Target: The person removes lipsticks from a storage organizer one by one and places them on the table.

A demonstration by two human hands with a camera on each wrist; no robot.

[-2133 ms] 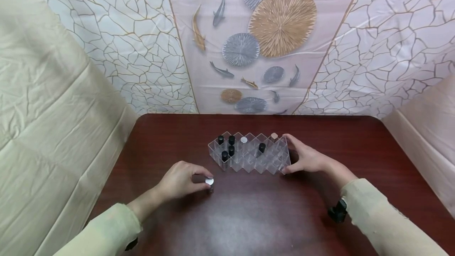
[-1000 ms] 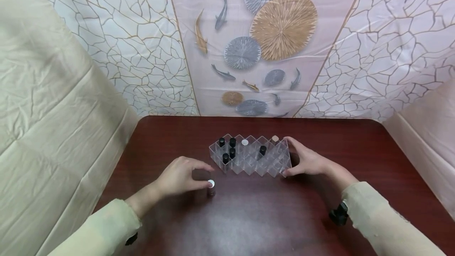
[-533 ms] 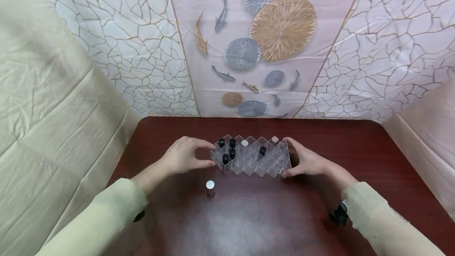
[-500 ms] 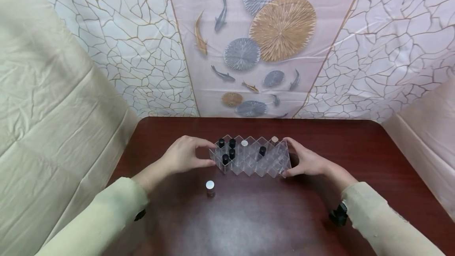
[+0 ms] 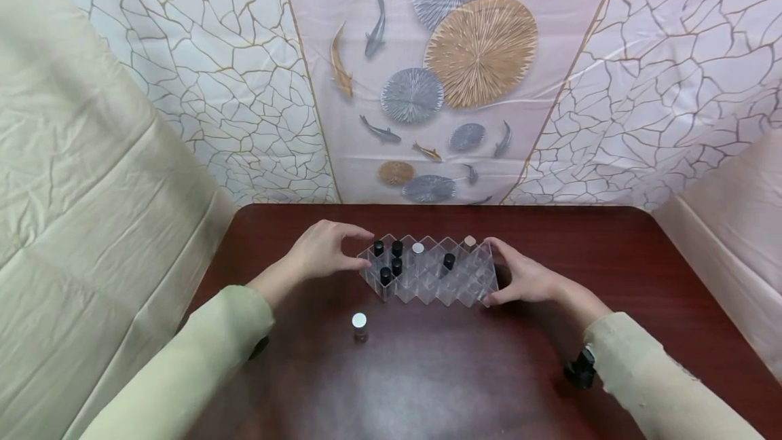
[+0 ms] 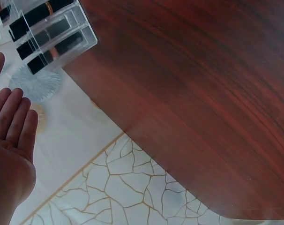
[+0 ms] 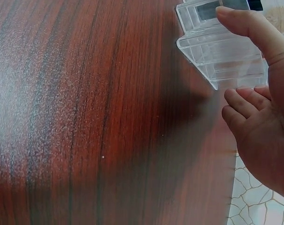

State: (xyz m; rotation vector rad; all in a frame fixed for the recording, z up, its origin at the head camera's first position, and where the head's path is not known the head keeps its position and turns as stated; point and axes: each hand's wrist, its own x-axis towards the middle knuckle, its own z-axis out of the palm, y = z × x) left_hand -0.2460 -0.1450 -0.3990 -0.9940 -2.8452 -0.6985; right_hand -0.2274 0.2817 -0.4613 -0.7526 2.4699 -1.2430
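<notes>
A clear acrylic lipstick organizer (image 5: pixel 427 290) with diamond-shaped cells stands on the table. My right hand (image 5: pixel 528 277) holds its right end, thumb at the front corner and fingers at the back; the thumb (image 7: pixel 245 21) lies along its side in the right wrist view. At the left end, my left hand (image 5: pixel 320 250) is spread beside the back corner, holding nothing. Its fingers (image 6: pixel 13 115) are loose and apart from the organizer in the left wrist view. A small white-capped tube (image 5: pixel 359 324) stands upright in front of the organizer's left end.
Several black-capped lipsticks (image 5: pixel 397 248) fill cells mostly at the left. A white-capped tube (image 5: pixel 418 248) and a beige-capped one (image 5: pixel 469 242) sit in the back row. The dark red table (image 5: pixel 464 372) ends at a patterned cloth backdrop (image 5: pixel 391 87).
My left hand has let go of the white-capped tube, left it standing, and moved back to the organizer's left end. My right hand has stayed on the right end.
</notes>
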